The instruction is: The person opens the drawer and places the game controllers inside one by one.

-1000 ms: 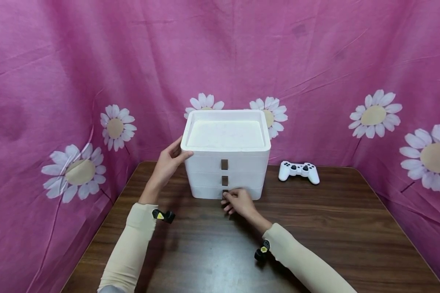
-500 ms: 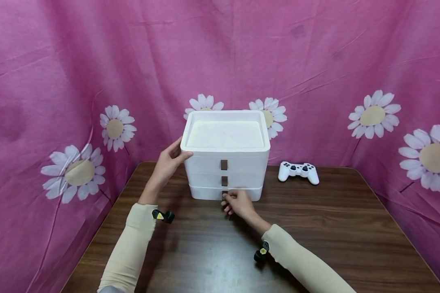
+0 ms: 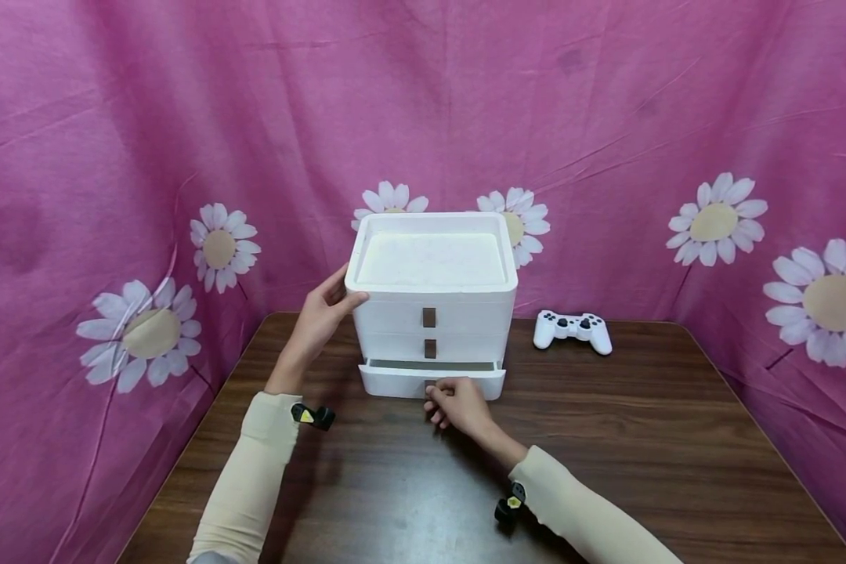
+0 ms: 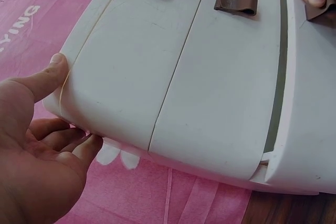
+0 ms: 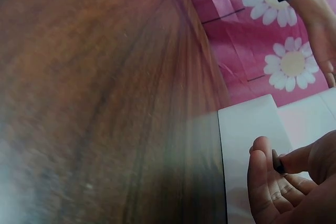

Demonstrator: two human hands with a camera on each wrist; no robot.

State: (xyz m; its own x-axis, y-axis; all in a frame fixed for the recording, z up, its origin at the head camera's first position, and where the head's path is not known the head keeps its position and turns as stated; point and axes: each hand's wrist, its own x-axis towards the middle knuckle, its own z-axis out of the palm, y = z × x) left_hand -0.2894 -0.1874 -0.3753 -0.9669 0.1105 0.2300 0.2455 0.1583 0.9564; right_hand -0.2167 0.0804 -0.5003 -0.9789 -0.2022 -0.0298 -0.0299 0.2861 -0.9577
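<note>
A white three-drawer organizer (image 3: pixel 395 313) with a tray-like top stands toward the back of the table. Its bottom drawer (image 3: pixel 388 382) is pulled partway out, and the upper two are flush. My right hand (image 3: pixel 461 403) pinches the brown pull tab (image 5: pixel 277 162) of that drawer between thumb and fingers. At the upper left front corner of the organizer, my left hand (image 3: pixel 319 313) holds on, thumb on the front edge and fingers along the side, as the left wrist view shows. Brown tabs (image 4: pixel 236 4) mark the upper drawers. A narrow gap shows above the bottom drawer; its inside is mostly hidden.
A white game controller (image 3: pixel 573 332) lies on the wooden table (image 3: pixel 641 446), right of the organizer. Pink cloth (image 3: pixel 423 102) printed with white daisies hangs behind the table and at both sides.
The bottom drawer has slid out toward me from flush, my right hand moving back with its tab. My left hand has stayed at the organizer's corner.
</note>
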